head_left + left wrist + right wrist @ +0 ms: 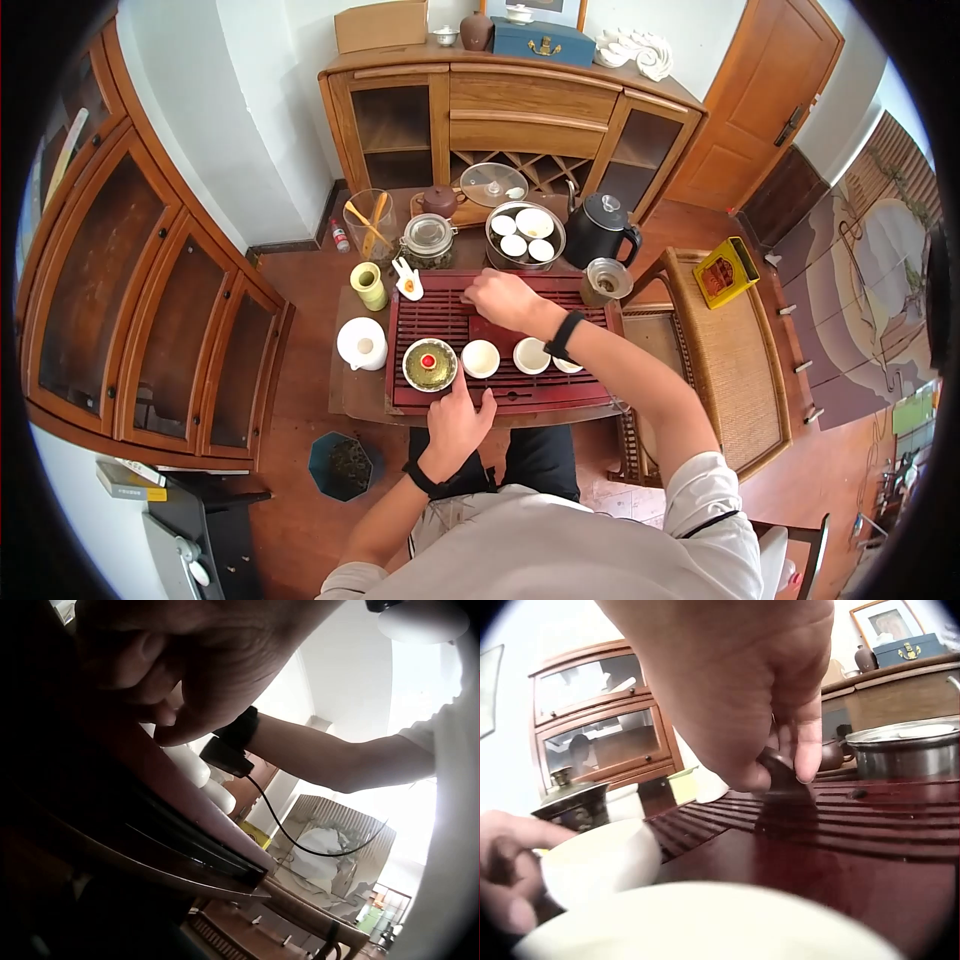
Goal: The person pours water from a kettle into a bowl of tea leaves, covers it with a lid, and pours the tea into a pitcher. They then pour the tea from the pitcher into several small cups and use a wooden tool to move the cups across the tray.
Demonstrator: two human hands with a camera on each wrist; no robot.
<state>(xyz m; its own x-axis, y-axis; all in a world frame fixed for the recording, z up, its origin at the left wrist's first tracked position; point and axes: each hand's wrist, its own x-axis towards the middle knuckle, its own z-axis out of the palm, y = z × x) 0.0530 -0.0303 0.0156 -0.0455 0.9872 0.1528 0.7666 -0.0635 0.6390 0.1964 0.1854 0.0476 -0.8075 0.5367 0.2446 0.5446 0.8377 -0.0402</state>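
Observation:
My right hand [505, 300] reaches over the slatted red tea tray [425, 312]. In the right wrist view, its thumb and fingers pinch a small dark brown piece [786, 778] low over the slats; what the piece is I cannot tell. At the tray's front edge, my left hand [458, 430] points its index finger toward the side of a patterned lidded bowl [430, 378] with a red knob. That fingertip lies between the bowl and a white cup [481, 359]. Another white cup [531, 356] stands to the right, and a third [568, 366] is partly hidden by my right wrist.
Left of the tray stand a white pitcher [362, 344] and a yellow-green vase [369, 286]. Behind it are a glass jar [428, 240], a steel pot [525, 258] holding several white cups, and a black kettle [603, 228]. A strainer cup [606, 283] sits at the right corner.

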